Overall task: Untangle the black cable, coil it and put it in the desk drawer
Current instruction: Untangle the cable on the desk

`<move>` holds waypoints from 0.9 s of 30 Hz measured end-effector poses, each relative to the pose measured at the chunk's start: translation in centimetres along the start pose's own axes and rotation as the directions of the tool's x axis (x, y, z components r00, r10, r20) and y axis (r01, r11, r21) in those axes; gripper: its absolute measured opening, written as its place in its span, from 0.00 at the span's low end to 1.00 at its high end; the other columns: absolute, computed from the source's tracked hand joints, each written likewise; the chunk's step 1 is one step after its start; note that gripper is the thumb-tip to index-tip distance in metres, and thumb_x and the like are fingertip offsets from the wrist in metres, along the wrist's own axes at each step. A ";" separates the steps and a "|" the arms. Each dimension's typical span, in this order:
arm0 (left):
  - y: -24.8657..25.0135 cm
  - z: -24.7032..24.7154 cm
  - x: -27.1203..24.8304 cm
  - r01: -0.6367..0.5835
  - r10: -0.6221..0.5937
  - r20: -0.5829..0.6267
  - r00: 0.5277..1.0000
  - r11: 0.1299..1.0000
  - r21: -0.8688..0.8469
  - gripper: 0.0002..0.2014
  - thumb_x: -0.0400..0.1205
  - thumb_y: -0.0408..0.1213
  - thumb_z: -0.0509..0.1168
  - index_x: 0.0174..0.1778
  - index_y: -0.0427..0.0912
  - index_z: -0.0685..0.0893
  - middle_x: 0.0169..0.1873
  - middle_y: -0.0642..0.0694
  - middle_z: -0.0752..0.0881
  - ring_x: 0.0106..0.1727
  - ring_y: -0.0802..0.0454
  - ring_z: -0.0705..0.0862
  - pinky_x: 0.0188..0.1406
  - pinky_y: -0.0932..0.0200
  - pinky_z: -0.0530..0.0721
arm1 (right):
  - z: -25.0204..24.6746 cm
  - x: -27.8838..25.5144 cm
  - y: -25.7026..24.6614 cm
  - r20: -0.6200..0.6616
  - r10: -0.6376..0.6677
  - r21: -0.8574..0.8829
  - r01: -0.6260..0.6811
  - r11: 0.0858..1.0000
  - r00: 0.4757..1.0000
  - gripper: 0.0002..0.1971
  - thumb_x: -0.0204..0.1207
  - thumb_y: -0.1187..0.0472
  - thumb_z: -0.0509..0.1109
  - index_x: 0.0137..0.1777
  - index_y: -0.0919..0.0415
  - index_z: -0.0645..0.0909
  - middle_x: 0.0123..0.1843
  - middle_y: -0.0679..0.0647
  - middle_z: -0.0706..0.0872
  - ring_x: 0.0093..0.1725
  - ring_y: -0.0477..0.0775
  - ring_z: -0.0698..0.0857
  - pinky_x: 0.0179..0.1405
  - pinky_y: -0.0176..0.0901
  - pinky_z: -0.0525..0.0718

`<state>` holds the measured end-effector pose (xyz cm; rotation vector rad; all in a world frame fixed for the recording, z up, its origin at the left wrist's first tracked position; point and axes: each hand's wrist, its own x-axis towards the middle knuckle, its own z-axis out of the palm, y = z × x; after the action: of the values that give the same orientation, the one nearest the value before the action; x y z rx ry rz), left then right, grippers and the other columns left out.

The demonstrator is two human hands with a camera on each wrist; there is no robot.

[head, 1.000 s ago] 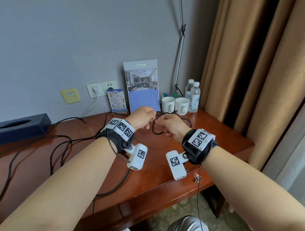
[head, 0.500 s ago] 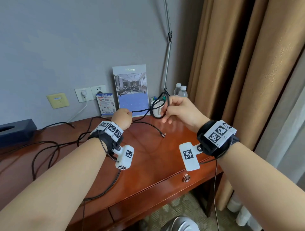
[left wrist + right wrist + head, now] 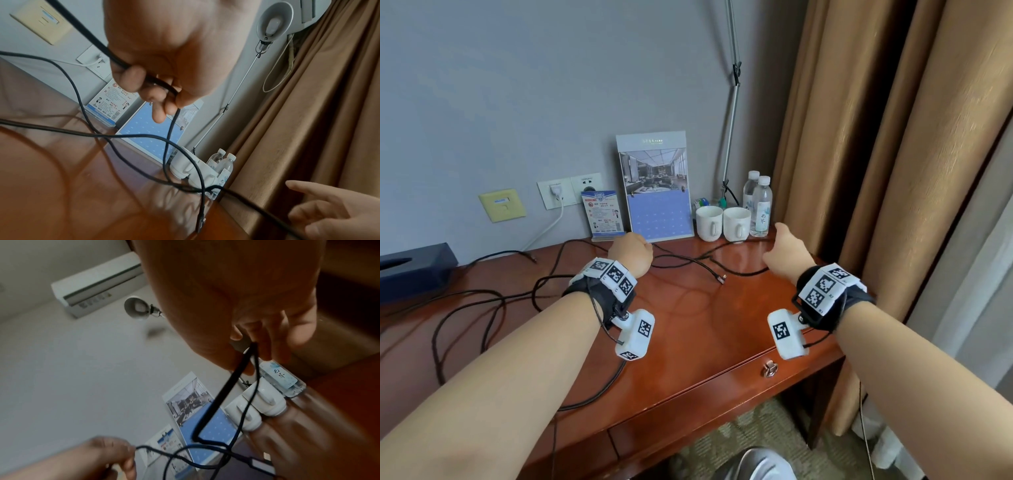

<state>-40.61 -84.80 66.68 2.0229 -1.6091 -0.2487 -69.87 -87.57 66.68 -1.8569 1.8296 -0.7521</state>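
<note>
Fingers of the left hand are curled tight round the black cable; the right hand pinches another stretch, though its grip is partly hidden. Between them, strands cross in a loose loop over the desk. At about one o'clock from that loop stand two white mugs and water bottles; a hard pull apart could cinch the crossing into a knot, or whip the free plug into them

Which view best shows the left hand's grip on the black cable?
The left wrist view: the left hand curls round the black cable. The head view shows only its back; the right wrist view blurs it.
</note>
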 end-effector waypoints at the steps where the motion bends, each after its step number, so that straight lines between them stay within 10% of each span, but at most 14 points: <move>1: 0.0 0.1 0.0 -0.002 0.002 -0.002 1.000 1.000 0.001 0.18 0.86 0.35 0.57 0.29 0.37 0.77 0.38 0.34 0.88 0.41 0.34 0.85 0.42 0.48 0.83 | 0.5 0.0 0.1 0.013 -0.016 -0.108 0.017 0.994 1.000 0.30 0.72 0.63 0.63 0.76 0.57 0.63 0.64 0.64 0.79 0.63 0.69 0.80 0.63 0.60 0.81; 5: -0.1 0.5 0.1 -0.004 0.004 -0.021 1.000 1.000 -0.001 0.22 0.86 0.36 0.58 0.23 0.40 0.73 0.31 0.35 0.84 0.38 0.35 0.83 0.39 0.49 0.82 | 2.0 -0.7 -1.0 0.085 -0.084 -0.342 0.108 0.933 0.993 0.29 0.73 0.60 0.66 0.76 0.54 0.67 0.70 0.61 0.72 0.68 0.68 0.72 0.66 0.61 0.76; 16: -0.7 1.3 1.3 -0.025 0.025 -0.004 1.000 0.996 -0.090 0.19 0.86 0.40 0.59 0.30 0.38 0.82 0.36 0.36 0.88 0.42 0.36 0.85 0.48 0.48 0.85 | 8.9 -0.7 -7.4 0.384 -0.359 -0.150 0.441 0.885 0.851 0.31 0.76 0.56 0.69 0.79 0.62 0.69 0.74 0.63 0.77 0.73 0.64 0.75 0.71 0.52 0.75; 27: -1.7 1.5 3.2 -0.049 0.050 0.054 0.997 0.998 -0.032 0.20 0.86 0.40 0.60 0.26 0.43 0.75 0.27 0.45 0.80 0.38 0.39 0.81 0.38 0.56 0.74 | 15.5 3.5 -11.7 0.635 -0.187 -0.249 0.428 0.869 0.749 0.39 0.66 0.48 0.77 0.76 0.60 0.71 0.71 0.58 0.81 0.66 0.59 0.82 0.67 0.55 0.81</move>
<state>-39.06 -88.04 65.12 1.9659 -1.6762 -0.3108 -51.02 -91.69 62.70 -2.3391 1.3150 0.1442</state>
